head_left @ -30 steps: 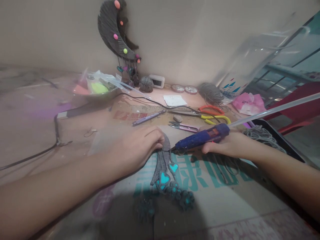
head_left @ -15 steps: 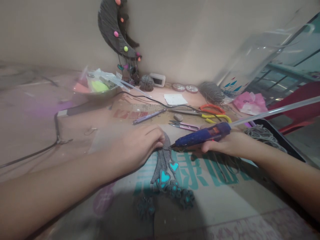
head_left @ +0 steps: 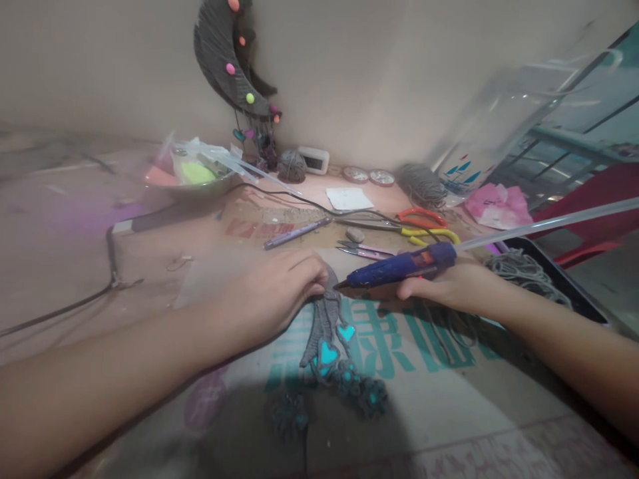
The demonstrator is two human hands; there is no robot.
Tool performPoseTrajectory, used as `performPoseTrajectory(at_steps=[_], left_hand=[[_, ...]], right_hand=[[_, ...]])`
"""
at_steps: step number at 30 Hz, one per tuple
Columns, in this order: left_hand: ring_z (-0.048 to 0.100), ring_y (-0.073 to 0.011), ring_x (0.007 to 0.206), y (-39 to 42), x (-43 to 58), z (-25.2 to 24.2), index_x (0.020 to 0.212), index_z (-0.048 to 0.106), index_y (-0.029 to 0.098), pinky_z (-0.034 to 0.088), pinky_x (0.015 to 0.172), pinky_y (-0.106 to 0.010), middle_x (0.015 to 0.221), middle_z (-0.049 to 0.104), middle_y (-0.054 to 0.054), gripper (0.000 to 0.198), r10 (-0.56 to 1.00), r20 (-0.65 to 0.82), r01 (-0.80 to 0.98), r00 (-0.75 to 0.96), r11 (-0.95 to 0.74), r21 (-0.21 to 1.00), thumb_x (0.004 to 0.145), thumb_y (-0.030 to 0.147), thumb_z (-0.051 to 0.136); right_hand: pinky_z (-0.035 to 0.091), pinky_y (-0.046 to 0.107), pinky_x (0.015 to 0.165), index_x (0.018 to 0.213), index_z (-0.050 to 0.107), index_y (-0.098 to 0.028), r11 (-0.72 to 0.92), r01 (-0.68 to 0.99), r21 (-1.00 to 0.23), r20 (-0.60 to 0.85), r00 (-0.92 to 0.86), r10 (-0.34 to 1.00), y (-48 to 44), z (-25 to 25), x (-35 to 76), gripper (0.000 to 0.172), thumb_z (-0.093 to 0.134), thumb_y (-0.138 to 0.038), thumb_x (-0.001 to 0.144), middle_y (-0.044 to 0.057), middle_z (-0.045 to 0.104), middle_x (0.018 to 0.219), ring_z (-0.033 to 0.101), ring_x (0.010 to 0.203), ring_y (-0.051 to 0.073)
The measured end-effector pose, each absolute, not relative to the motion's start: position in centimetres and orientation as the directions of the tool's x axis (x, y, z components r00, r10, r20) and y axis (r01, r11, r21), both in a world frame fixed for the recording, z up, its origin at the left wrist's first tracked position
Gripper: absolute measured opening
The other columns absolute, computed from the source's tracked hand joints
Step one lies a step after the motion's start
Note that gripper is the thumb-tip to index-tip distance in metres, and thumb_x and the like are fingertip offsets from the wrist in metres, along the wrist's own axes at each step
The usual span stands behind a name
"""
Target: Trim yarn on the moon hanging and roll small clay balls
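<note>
My left hand [head_left: 272, 293] lies closed over the top of a grey woven ornament [head_left: 327, 326] with turquoise hearts, pinching its upper edge against the cardboard. My right hand [head_left: 449, 286] grips a blue hot glue gun [head_left: 399, 266] with a long clear glue stick [head_left: 549, 223] out the back. The gun's nozzle touches the ornament's top, right beside my left fingertips. The ornament's dangling tassels [head_left: 349, 389] spread toward me on the cardboard sheet [head_left: 424, 399] printed with teal characters.
Behind the work lie small purple snips [head_left: 367, 251], yellow and orange-handled pliers [head_left: 424, 226], a purple pen [head_left: 294, 235], a black cord [head_left: 299, 197] and grey yarn [head_left: 292, 165]. A grey crescent ornament [head_left: 224, 60] leans on the wall. A bowl of supplies [head_left: 192, 176] sits left, a dark tray [head_left: 559, 279] right.
The glue gun's nozzle has crept left and slightly up until it meets the ornament's top by my left fingers. My left hand has stayed put.
</note>
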State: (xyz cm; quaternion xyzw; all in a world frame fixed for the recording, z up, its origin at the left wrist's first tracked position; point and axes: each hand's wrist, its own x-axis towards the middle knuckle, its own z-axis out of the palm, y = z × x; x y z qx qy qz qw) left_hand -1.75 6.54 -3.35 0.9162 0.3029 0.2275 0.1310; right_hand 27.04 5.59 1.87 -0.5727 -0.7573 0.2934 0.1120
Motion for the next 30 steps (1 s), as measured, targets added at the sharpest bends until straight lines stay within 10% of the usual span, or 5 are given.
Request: performPoseTrajectory(at_steps=[30], left_hand=[[0.059,-0.0175,0.089,6.5,-1.8,-3.4,0.094,0.056,0.021,0.045,0.078,-0.03,0.097,0.064,-0.002,0.015,0.611,0.346,0.486,0.712,-0.785,0.385,0.101,0.023,0.043]], right_hand=[[0.06,0.034,0.072,0.081,0.081,-0.027,0.182,0.797,-0.577,-0.183,-0.343,0.921,5.7,1.9,27.3,0.048,0.067,-0.072,0.069,0.001,0.079,0.083,0.073,0.08,0.028]])
